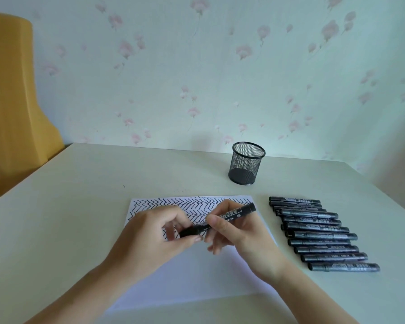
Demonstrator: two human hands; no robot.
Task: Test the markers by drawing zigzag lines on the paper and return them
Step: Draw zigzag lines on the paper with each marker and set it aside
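Over table [80, 206] and paper [185, 277], left hand [154, 235] and right hand [239, 232] fingers grip 1 marker [232, 215].

A pale cream, smooth-topped bench [84, 206] fills the lower part of the view, its far edge against the wall. A black cylindrical wire-mesh pen holder [246, 163] stands upright near the far edge, toward the right. The wall behind is papered in pale green with pink flowers [197, 66]. A mustard-yellow fabric chair back [12, 94] rises beyond the bench's far left corner.
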